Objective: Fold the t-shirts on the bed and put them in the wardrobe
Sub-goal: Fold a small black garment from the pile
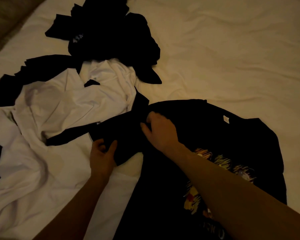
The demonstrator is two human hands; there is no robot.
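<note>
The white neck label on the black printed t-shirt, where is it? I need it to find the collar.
In the head view the white neck label sits right of centre, at the far edge of the black printed t-shirt, right of the right hand.

On the bed, the left hand grips the sleeve of a black printed t-shirt; the right hand pinches its shoulder. White shirts lie beside.
</note>
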